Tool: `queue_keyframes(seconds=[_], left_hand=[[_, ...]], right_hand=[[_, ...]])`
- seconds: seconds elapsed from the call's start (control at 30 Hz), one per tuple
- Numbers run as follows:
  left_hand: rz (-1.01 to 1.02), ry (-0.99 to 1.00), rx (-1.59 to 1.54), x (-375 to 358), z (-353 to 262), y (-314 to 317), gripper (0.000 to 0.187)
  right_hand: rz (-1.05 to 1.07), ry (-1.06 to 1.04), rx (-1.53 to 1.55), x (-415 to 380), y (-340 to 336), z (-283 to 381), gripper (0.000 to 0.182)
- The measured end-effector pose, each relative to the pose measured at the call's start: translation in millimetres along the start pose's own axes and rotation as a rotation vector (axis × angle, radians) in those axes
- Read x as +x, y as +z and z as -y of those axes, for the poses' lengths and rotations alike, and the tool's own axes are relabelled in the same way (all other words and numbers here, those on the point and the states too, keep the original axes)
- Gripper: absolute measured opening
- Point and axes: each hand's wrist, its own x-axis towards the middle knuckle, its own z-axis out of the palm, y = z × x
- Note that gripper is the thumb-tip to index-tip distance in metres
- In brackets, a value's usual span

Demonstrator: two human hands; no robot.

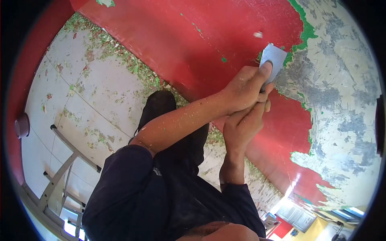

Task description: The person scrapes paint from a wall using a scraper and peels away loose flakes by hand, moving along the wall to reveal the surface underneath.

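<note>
A putty knife (275, 58) with a wide metal blade is pressed against the red painted wall (225, 36), at the ragged edge of the bare patch (333, 92). My left hand (247, 88) is closed on it, the thumb lying flat along the blade. Just below, my right hand (244, 124) is closed around the lower end, touching the left hand; the handle is mostly hidden by fingers. Green paint (307, 32) shows along the border between red and bare wall. A pale, blurred flake (258, 35) appears just above the blade.
Paint chips (136, 66) litter the tiled floor (100, 76), thickest along the wall's foot. A metal ladder or stand (60, 176) is at lower left, near a brown round object (22, 125). My dark shoe (161, 102) is close to the wall. A grey cabinet (296, 217) stands at lower right.
</note>
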Motion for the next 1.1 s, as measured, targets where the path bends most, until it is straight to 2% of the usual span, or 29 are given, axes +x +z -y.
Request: queue_keyframes(seconds=[0.07, 0.13, 0.2, 0.27, 0.37, 0.43, 0.5, 0.63, 0.7, 0.8, 0.97, 1.1], left_hand=[[-0.012, -0.047, 0.006, -8, 3, 0, 0.055], [-0.006, -0.023, 0.017, -8, 3, 1, 0.055], [-0.027, -0.043, 0.008, -2, 0, 2, 0.056], [-0.026, -0.013, 0.021, -4, -3, 2, 0.056], [-0.077, -0.113, 0.008, -15, 17, 3, 0.056], [-0.048, -0.049, 0.016, -6, 6, 0, 0.056], [-0.030, -0.027, 0.033, 0, -7, 2, 0.056], [-0.011, -0.092, 0.012, -11, 7, -3, 0.055], [-0.001, -0.039, 0.033, -3, 8, -8, 0.055], [-0.015, -0.048, 0.092, -1, -6, -5, 0.056], [-0.039, -0.047, 0.081, -4, -6, -6, 0.055], [-0.025, -0.047, 0.115, -3, -21, -6, 0.053]], right_hand=[[-0.123, -0.186, 0.041, -8, 4, -4, 0.030], [-0.127, -0.227, 0.041, 1, 7, -2, 0.026], [0.002, -0.050, -0.031, 3, -2, -3, 0.024], [-0.022, -0.090, -0.042, -4, -3, -9, 0.026], [-0.146, -0.208, 0.061, -10, 4, -6, 0.031], [-0.139, -0.205, 0.061, -7, 6, -1, 0.034], [-0.034, -0.101, -0.058, 3, 2, 2, 0.037], [-0.068, -0.179, 0.010, -2, 4, -8, 0.040], [-0.122, -0.210, 0.016, -7, 10, -18, 0.041], [-0.019, -0.083, 0.013, 4, 9, 5, 0.041], [-0.086, -0.176, 0.081, 0, 17, -1, 0.042], [0.003, -0.069, 0.035, 4, 11, 14, 0.047]])
